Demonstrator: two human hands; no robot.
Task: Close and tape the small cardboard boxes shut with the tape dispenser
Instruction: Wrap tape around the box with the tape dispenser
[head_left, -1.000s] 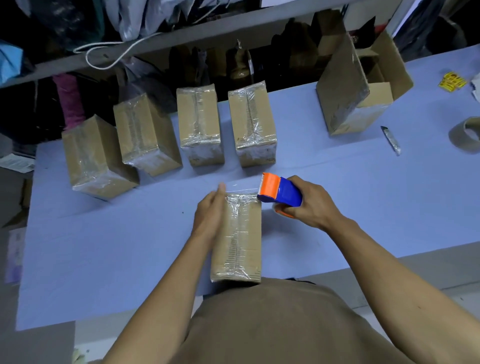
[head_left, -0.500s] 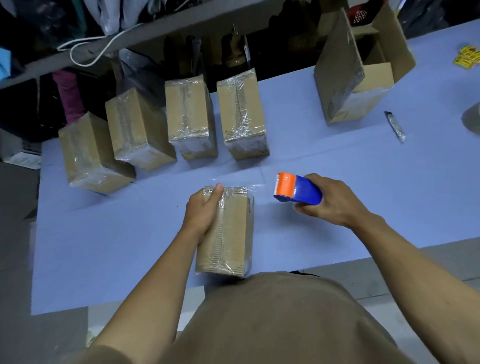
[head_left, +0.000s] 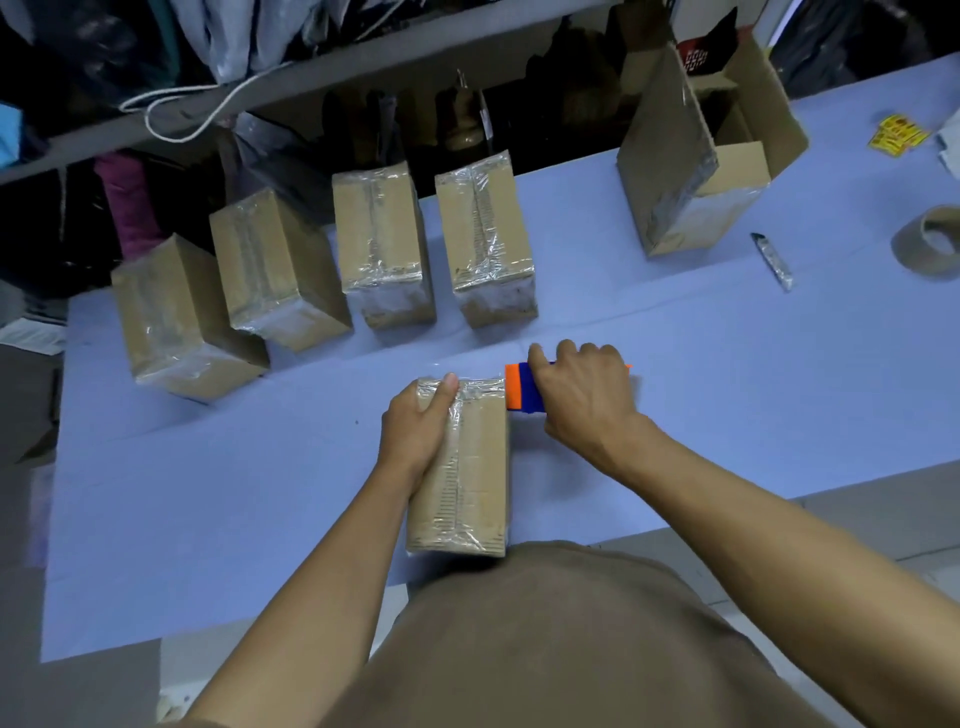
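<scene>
The small tape-wrapped brown cardboard box (head_left: 460, 467) is clasped by the left hand (head_left: 415, 431); the orange-and-blue plastic tape dispenser (head_left: 523, 388) is clenched by the right hand (head_left: 584, 402) beside it. The tape may wrinkle if pulled crookedly.

Four taped boxes (head_left: 332, 275) stand in a row across the upper left of the blue table (head_left: 727, 395), leaving only narrow gaps between them. An open carton (head_left: 691, 156) blocks the upper right, with a knife (head_left: 772, 260) and tape roll (head_left: 930, 244) beside it. Bare table lies open at lower left and centre right
</scene>
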